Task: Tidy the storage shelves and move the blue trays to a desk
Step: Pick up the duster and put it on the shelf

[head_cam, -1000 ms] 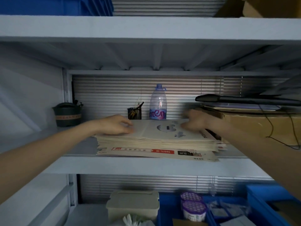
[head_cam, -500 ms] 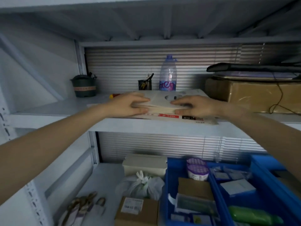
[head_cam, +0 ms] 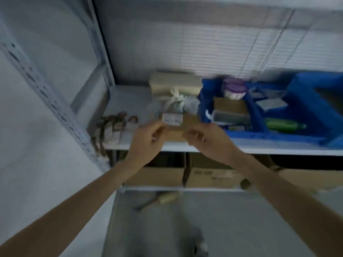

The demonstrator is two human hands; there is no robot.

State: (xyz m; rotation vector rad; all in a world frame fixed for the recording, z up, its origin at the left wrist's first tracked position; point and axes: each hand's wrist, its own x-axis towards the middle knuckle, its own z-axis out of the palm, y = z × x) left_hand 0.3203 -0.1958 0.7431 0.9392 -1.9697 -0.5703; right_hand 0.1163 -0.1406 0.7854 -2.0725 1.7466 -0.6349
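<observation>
Left hand (head_cam: 148, 137) and right hand (head_cam: 207, 140) curl at either end of a cardboard box (head_cam: 175, 131) beside the blue trays (head_cam: 274, 135) on the shelf (head_cam: 126, 101), firm grip unclear through blur; best squeezed evenly and lifted level, clear of the tray wall.

We list one pale grey metal shelving unit (head_cam: 259, 150), its flat boards set in tiers. At its left front corner stands a perforated grey steel upright (head_cam: 55, 108), with a slanted grey brace (head_cam: 87, 88) behind it. Backing the unit we record a white slatted window blind (head_cam: 213, 47) (lowered, with thin cords hanging down it). To the left is a plain pale wall (head_cam: 37, 173), and below, a smooth grey floor (head_cam: 204, 219). The light is dim and bluish.
</observation>
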